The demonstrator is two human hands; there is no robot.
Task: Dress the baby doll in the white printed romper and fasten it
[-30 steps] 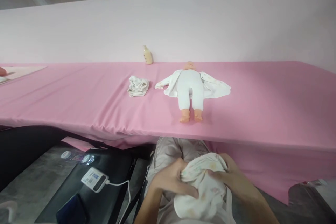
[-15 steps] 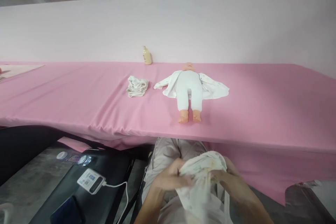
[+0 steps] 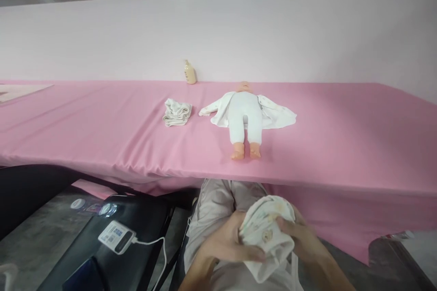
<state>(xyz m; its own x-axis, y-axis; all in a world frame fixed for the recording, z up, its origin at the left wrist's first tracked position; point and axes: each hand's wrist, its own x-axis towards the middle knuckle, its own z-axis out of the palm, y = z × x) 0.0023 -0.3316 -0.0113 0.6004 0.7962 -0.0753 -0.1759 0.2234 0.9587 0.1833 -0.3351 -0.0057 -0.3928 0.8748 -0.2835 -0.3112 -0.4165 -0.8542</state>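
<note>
Above my lap, a white piece of baby clothing [image 3: 268,232] with a small coloured print is bunched between my hands. My left hand [image 3: 232,243] grips its left side, thumb lying across the front. My right hand [image 3: 297,234] pinches it from the right, with some fingers hidden behind the fabric. A loose end hangs below my right hand. On the table beyond lies a doll [image 3: 245,118] on its back, in a white body suit, feet toward me. An open white jacket [image 3: 278,116] is spread around and under it, one sleeve out to the left.
A pink cloth [image 3: 102,127] covers the table. Left of the doll sits a folded cream cloth stack [image 3: 177,112]; a pump bottle [image 3: 190,72] stands by the white wall. On the black chair [image 3: 146,218] are a white cabled device [image 3: 116,237] and a dark phone [image 3: 85,276].
My left hand has closed in on the clothing and its thumb now lies over the front. The hanging fabric is gathered up into a more compact bundle.
</note>
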